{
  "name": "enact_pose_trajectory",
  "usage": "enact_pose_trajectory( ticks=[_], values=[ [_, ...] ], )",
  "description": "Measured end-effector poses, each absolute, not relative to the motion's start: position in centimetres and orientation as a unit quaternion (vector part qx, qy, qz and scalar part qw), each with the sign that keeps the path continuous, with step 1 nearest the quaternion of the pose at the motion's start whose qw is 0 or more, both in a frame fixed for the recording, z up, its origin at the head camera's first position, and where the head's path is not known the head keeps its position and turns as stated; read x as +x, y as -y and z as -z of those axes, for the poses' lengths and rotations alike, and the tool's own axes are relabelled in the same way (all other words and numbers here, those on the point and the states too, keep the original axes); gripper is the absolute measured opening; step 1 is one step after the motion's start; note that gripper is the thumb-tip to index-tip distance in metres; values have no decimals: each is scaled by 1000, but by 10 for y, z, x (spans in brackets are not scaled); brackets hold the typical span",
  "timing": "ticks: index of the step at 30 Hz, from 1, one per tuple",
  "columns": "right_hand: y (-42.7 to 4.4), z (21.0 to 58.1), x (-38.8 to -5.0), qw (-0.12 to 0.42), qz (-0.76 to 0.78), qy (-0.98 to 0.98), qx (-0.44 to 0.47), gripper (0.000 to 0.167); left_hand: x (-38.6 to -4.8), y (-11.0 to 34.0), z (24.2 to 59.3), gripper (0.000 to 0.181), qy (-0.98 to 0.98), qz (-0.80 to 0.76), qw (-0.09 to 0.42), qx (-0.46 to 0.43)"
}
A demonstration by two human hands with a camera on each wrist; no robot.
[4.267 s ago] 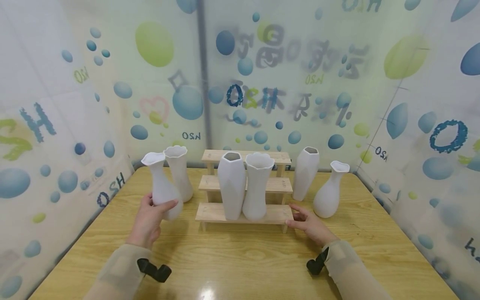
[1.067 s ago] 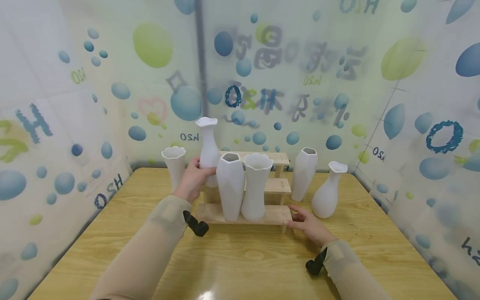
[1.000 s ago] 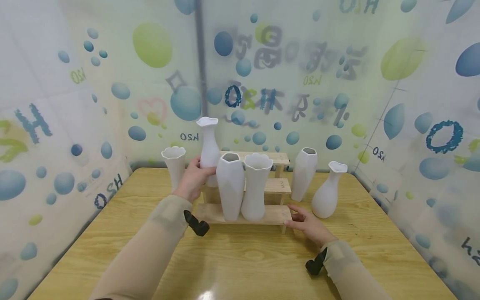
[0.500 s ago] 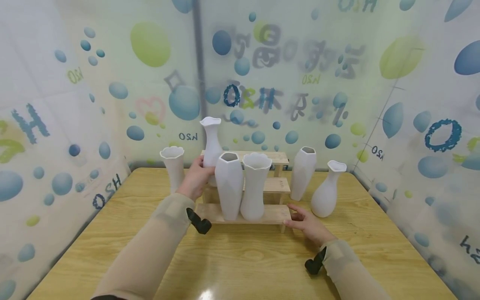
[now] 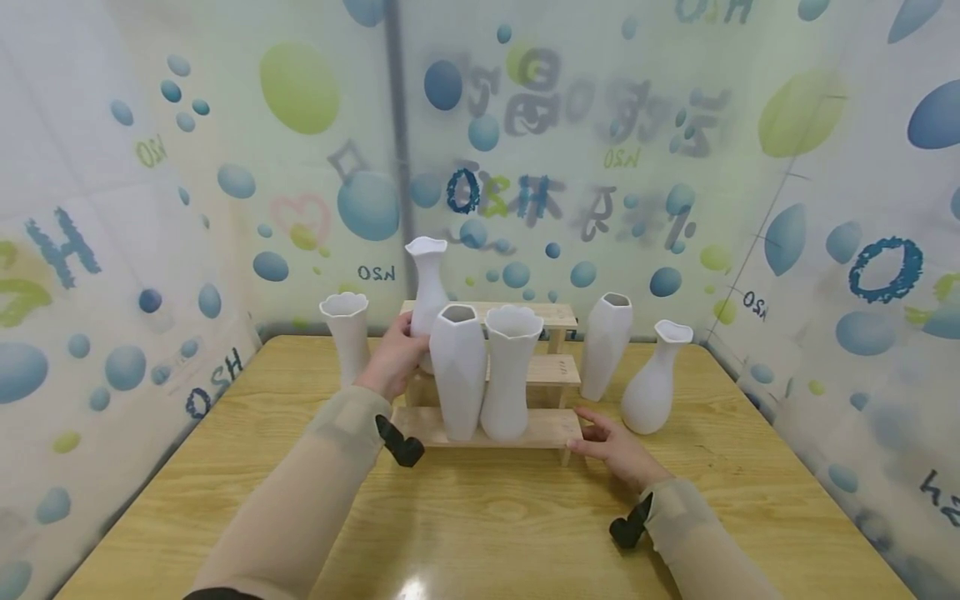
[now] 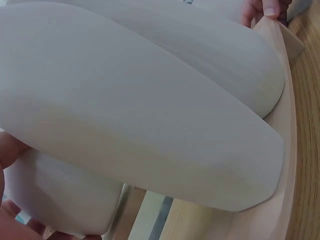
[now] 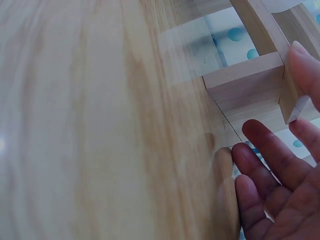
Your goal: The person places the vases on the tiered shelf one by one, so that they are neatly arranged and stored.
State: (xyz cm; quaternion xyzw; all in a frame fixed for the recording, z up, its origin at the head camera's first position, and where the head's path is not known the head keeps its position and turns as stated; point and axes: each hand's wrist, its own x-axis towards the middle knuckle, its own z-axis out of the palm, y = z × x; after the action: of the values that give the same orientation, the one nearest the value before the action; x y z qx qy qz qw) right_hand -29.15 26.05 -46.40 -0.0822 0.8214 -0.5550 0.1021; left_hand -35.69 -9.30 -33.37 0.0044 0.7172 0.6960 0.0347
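My left hand point(image 5: 395, 354) grips a white vase point(image 5: 429, 287) with a narrow neck and wavy rim. It stands upright at the left of the middle tier of a three-tier wooden stand point(image 5: 551, 425); its base is hidden. In front, on the bottom tier, stand a faceted white vase point(image 5: 459, 375) and a scalloped-rim white vase point(image 5: 512, 375), side by side. The left wrist view shows the held vase point(image 6: 60, 195) behind the faceted one. My right hand point(image 5: 618, 454) pinches the bottom tier's right end between thumb and index finger; the other fingers point(image 7: 252, 202) hang loosely bent.
On the wooden table point(image 5: 480, 517), another scalloped vase point(image 5: 348, 337) stands left of the stand. A faceted vase point(image 5: 607, 346) and a narrow-necked vase point(image 5: 651, 387) stand to the right, near my right hand. Patterned curtains point(image 5: 480, 150) enclose the table's back and sides.
My left hand has brought the narrow-necked vase from the left of the stand up to its middle tier, then slightly right and down. My right hand has stayed at the stand's end.
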Motion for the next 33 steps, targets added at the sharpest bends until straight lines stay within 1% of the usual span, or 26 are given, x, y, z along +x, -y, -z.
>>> enact_pose_trajectory(
  ticks=[6, 12, 23, 33],
  values=[
    [-261, 464, -291, 103, 557, -821, -76, 78, -357, 93, 337, 69, -716, -696, 42, 8],
    [-261, 464, -291, 102, 563, -817, -70, 78, -358, 92, 339, 66, -721, -691, 42, 18],
    [-260, 464, -291, 105, 563, -815, -83, 76, -359, 104, 343, 64, -701, -707, 67, 74],
    [-258, 461, -288, 107, 574, -808, -81, 75, -356, 100, 346, 66, -698, -712, 48, 64]
  ],
)
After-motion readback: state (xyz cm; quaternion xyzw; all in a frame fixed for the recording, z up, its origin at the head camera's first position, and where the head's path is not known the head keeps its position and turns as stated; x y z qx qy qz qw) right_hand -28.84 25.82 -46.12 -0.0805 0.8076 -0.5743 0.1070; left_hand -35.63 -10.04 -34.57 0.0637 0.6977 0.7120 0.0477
